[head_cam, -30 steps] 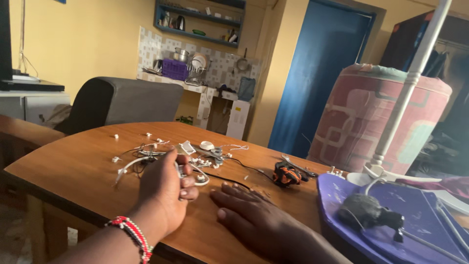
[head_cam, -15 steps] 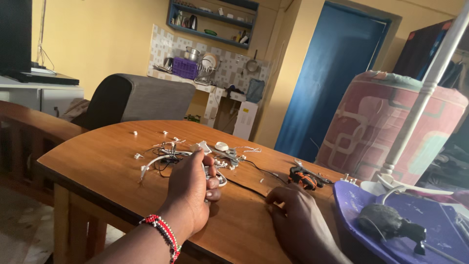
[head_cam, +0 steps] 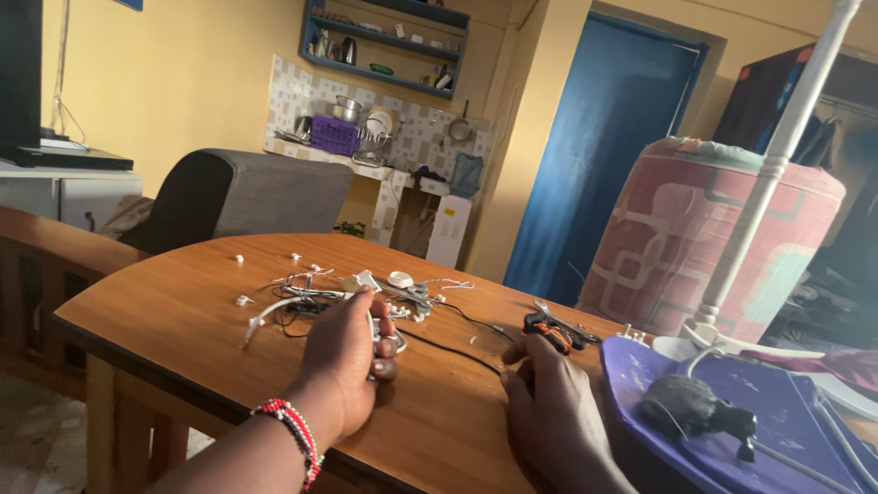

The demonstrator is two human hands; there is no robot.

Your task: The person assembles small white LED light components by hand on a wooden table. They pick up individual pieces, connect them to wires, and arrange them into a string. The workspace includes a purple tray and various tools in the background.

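Note:
My left hand point(head_cam: 346, 361), with a red, white and black bead bracelet at the wrist, rests on the wooden table point(head_cam: 165, 311) with its fingers curled around a small white part and a wire. My right hand point(head_cam: 553, 412) lies on the table with its fingers bent, touching a thin black cable point(head_cam: 448, 352) that runs across the wood. A heap of white wires and small white plastic parts point(head_cam: 311, 293) lies just beyond my left hand. Orange and black pliers point(head_cam: 551, 334) lie just past my right fingertips.
A purple board point(head_cam: 796, 412) with a dark grey object point(head_cam: 690, 407) on it sits at the right, beside a white pole point(head_cam: 777, 155) and a pink patterned drum point(head_cam: 686, 229). A grey chair point(head_cam: 242, 197) stands behind the table. Kitchen shelves and a blue door are farther back.
The view has shifted so the table sits a little lower and further right. My right hand has drawn back towards me and to the right. My left hand stays curled by the wires.

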